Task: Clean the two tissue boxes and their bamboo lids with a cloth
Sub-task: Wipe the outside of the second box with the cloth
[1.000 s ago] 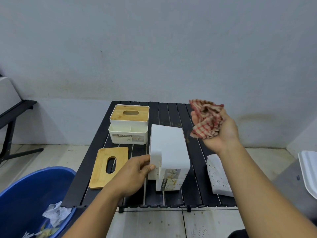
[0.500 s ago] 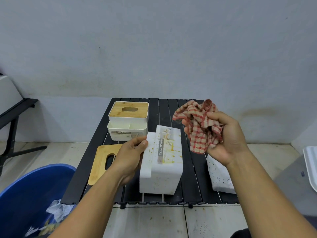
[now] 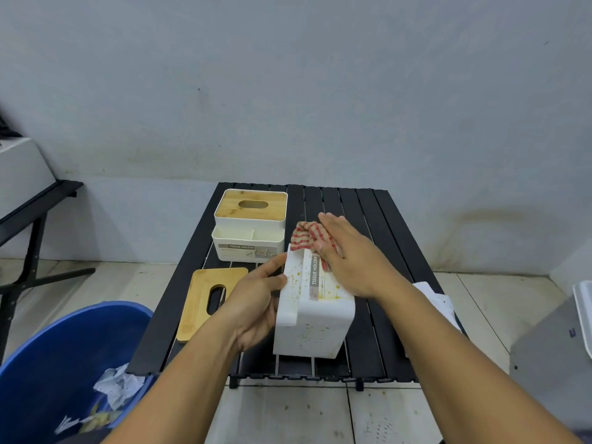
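Observation:
A stained white tissue box [image 3: 315, 325] stands tipped on the black slatted table [image 3: 378, 225], its labelled face up. My left hand [image 3: 256, 296] grips its left side. My right hand [image 3: 344, 251] lies flat with straight fingers, pressing a red checked cloth [image 3: 307, 237] onto the far part of that face. A second white tissue box [image 3: 248, 246] with a bamboo lid [image 3: 250, 205] on it sits behind. A loose bamboo lid [image 3: 205, 301] lies on the table to the left.
A blue tub [image 3: 48, 363] holding crumpled paper stands on the floor at lower left. A speckled white paper [image 3: 440, 302] lies on the table's right side, partly behind my right arm. A black bench [image 3: 35, 203] is at far left, a grey bin [image 3: 557, 354] at right.
My right hand came down from the air and flattened the cloth onto the box's top face. My left hand turned the box so its labelled face is up and still holds its side.

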{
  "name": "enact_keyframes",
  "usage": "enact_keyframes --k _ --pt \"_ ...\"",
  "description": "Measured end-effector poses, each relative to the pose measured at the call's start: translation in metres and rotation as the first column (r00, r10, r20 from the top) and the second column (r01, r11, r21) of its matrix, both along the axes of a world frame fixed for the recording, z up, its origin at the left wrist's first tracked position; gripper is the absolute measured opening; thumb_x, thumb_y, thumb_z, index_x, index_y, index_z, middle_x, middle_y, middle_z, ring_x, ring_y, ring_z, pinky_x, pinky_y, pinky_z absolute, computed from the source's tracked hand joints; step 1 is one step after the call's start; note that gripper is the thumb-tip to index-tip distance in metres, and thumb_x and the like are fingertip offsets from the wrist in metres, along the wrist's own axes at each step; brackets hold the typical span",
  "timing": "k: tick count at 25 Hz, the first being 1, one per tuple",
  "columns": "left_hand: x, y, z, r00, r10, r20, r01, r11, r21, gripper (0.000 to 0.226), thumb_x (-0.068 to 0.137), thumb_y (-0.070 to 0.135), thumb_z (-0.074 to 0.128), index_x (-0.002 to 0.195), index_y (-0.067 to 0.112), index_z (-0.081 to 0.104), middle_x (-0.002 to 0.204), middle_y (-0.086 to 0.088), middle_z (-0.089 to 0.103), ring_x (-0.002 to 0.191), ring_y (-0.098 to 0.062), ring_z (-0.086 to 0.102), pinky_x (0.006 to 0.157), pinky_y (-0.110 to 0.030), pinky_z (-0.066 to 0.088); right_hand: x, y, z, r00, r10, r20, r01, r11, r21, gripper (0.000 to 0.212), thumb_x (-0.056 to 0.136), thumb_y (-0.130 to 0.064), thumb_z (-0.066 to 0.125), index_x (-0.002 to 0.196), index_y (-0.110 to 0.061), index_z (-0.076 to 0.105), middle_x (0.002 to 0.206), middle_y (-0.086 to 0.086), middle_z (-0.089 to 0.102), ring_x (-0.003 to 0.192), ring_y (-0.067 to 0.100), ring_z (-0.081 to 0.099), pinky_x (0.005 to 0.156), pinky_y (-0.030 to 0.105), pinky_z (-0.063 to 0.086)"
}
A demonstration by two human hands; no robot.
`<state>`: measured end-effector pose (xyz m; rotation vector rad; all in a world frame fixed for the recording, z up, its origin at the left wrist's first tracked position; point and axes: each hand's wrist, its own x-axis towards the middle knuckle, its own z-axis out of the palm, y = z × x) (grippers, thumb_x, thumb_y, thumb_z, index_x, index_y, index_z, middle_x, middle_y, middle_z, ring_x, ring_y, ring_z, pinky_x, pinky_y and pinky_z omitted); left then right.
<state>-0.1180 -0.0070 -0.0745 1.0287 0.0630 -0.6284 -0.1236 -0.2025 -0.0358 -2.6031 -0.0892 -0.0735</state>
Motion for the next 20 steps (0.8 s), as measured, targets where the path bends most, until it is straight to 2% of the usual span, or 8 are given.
enact_keyframes --k 4,6,9,11,13,16,18,20 --pt "0.001 -0.003 0.0 1.0 0.026 -0.011 -0.026 1.0 0.008 0.047 0.106 -0.008 0.035 0.141 0.013 0.058 0.124 -0.018 0.073 0.115 -0.036 0.071 0.088 -0.048 0.062 0.023 0.003 0.011 0.998 0.042 -0.051 -0.042 0.999 0.007 0.05 0.109 -0.038 0.041 0.158 -0.037 0.031 0.166 -0.012 0.028 0.155 0.013 0.019 0.125 0.041 0.02" --pt "-0.001 -0.004 0.0 0.998 0.051 -0.022 -0.051 0.999 -0.014 0.046 0.105 -0.009 0.036 0.139 0.012 0.059 0.123 -0.019 0.073 0.115 -0.037 0.071 0.088 -0.049 0.062 0.026 0.005 0.013 0.991 0.12 -0.064 -0.121 0.993 -0.012 0.047 0.109 -0.037 0.041 0.156 -0.039 0.034 0.165 -0.015 0.028 0.155 0.008 0.015 0.127 0.041 0.016" --pt "-0.003 -0.006 -0.003 0.996 0.083 -0.028 -0.084 0.996 -0.042 0.045 0.104 -0.01 0.038 0.138 0.01 0.059 0.122 -0.021 0.073 0.117 -0.038 0.07 0.094 -0.049 0.059 0.009 0.007 0.008 0.969 0.243 -0.032 -0.244 0.969 -0.029 0.046 0.11 -0.033 0.04 0.156 -0.036 0.036 0.164 -0.019 0.026 0.151 -0.006 0.009 0.128 0.03 0.003" --pt "-0.004 -0.006 -0.003 0.995 0.09 -0.035 -0.093 0.993 -0.07 0.044 0.103 -0.011 0.039 0.137 0.008 0.059 0.121 -0.024 0.073 0.115 -0.038 0.07 0.095 -0.048 0.059 -0.012 0.005 0.001 0.956 0.294 0.024 -0.293 0.956 -0.023 0.046 0.11 -0.031 0.042 0.156 -0.033 0.038 0.164 -0.019 0.028 0.15 -0.008 0.01 0.127 0.027 0.002" --pt "-0.005 -0.007 -0.002 0.995 0.095 -0.039 -0.098 0.992 -0.078 0.043 0.101 -0.013 0.042 0.135 0.006 0.061 0.117 -0.027 0.073 0.103 -0.037 0.074 0.087 -0.044 0.063 -0.034 0.004 -0.006 0.937 0.343 0.071 -0.342 0.939 -0.029 0.047 0.108 -0.032 0.041 0.155 -0.032 0.04 0.164 -0.018 0.029 0.152 -0.005 0.012 0.128 0.028 0.006" --pt "-0.008 -0.007 0.001 0.995 0.098 -0.032 -0.1 0.993 -0.057 0.044 0.099 -0.014 0.044 0.135 0.006 0.061 0.114 -0.026 0.074 0.086 -0.031 0.076 0.066 -0.037 0.066 -0.057 0.006 -0.011 0.914 0.393 0.099 -0.391 0.919 -0.046 0.05 0.105 -0.034 0.041 0.155 -0.03 0.039 0.164 -0.016 0.03 0.153 -0.004 0.013 0.128 0.03 0.009" --pt "-0.01 -0.007 0.003 0.994 0.103 -0.042 -0.106 0.993 -0.049 0.044 0.101 -0.012 0.044 0.137 0.008 0.059 0.116 -0.025 0.074 0.091 -0.032 0.077 0.064 -0.036 0.065 -0.068 0.006 -0.008 0.907 0.411 0.089 -0.409 0.912 -0.038 0.051 0.104 -0.032 0.042 0.155 -0.031 0.04 0.164 -0.016 0.029 0.152 -0.005 0.013 0.128 0.029 0.009" --pt "-0.009 -0.006 0.001 0.993 0.106 -0.054 -0.108 0.993 -0.035 0.043 0.104 -0.008 0.042 0.14 0.011 0.057 0.118 -0.024 0.074 0.106 -0.035 0.074 0.075 -0.039 0.066 -0.081 0.003 -0.004 0.896 0.442 0.049 -0.444 0.895 0.039 0.048 0.105 -0.027 0.046 0.152 -0.033 0.045 0.162 -0.019 0.033 0.15 -0.008 0.016 0.127 0.024 0.01"
